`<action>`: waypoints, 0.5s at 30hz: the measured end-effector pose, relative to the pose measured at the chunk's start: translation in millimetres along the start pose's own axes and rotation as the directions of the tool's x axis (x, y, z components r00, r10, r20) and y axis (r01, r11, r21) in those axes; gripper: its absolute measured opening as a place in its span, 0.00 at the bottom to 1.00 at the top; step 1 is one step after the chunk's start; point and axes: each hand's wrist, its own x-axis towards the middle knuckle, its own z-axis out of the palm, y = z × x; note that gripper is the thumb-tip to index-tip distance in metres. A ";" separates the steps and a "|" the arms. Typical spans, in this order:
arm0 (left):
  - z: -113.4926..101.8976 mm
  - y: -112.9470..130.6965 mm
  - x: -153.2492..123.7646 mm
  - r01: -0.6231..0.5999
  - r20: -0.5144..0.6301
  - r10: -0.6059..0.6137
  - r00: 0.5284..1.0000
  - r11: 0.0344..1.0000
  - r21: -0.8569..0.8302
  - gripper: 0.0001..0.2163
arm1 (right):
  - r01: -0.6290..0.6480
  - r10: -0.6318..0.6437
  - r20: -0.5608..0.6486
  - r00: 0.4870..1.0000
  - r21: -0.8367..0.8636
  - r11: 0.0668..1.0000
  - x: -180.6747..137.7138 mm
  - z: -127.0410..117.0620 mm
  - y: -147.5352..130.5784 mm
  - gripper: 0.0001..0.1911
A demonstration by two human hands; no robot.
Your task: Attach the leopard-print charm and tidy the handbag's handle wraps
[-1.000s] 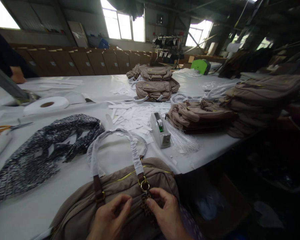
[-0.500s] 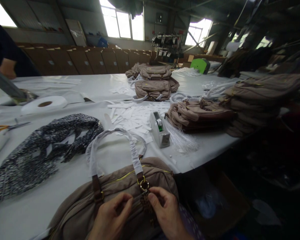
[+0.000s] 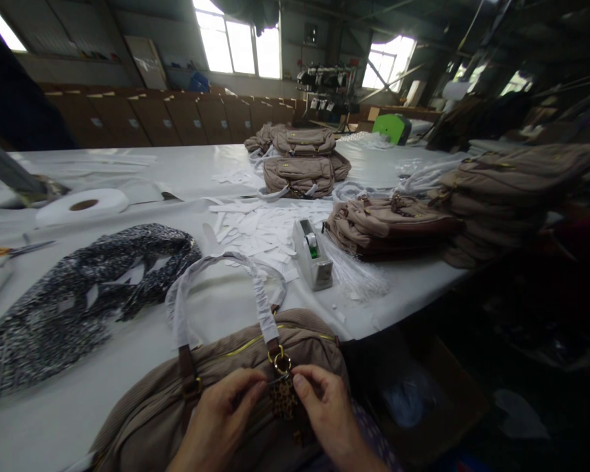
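with left hand (image 3: 221, 410) and right hand (image 3: 329, 406) pinched, cannot tell if gripping anything, beside the charm (image 3: 284, 400) on the bag (image 3: 150, 406), at three o'clock from left, nine from right.

At the near edge of the table (image 3: 44, 426) lies a handbag (image 3: 147, 413), its handles (image 3: 263, 301) reaching beyond it over the tabletop. A charm (image 3: 283, 400) hangs below a ring (image 3: 282, 363) at the foot of the right-hand handle, between the left hand (image 3: 219, 413) and the right hand (image 3: 332, 413). Left of the handles is a bundle (image 3: 54, 328), with scissors (image 3: 29, 249) at its left and a roll (image 3: 111, 204) behind. Paper strips (image 3: 255, 229) lie behind the handles, a tape dispenser (image 3: 313, 265) just right of them, then strands (image 3: 358, 272). Behind the strands sits another bag (image 3: 388, 226), with a stack of bags (image 3: 511, 196) to its right. More bags (image 3: 299, 177) lie behind the strips; boxes (image 3: 187, 121) line up beyond the table.
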 end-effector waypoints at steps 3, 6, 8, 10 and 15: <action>-3.3 0.8 1.6 -0.020 0.019 0.019 1.000 0.999 0.037 0.11 | -0.041 0.038 0.029 0.999 0.089 0.995 -0.7 2.5 0.3 0.14; -1.1 2.8 2.9 -0.039 0.016 0.038 0.999 0.997 0.065 0.11 | -0.066 0.066 0.004 0.998 0.117 0.991 -1.3 5.5 2.4 0.16; 5.1 5.7 2.9 -0.040 -0.001 0.040 0.999 0.998 0.038 0.12 | -0.063 0.065 -0.021 0.998 0.089 0.994 -1.5 6.5 4.6 0.14; 15.0 8.6 1.6 -0.031 0.001 0.031 1.000 0.998 -0.057 0.12 | -0.054 0.055 -0.036 0.998 0.034 0.998 -2.2 6.4 6.8 0.11; 43.0 9.5 -7.1 0.071 -0.012 -0.079 0.997 0.944 -0.322 0.14 | 0.142 -0.173 -0.104 0.979 -0.254 0.957 -7.3 0.7 7.3 0.08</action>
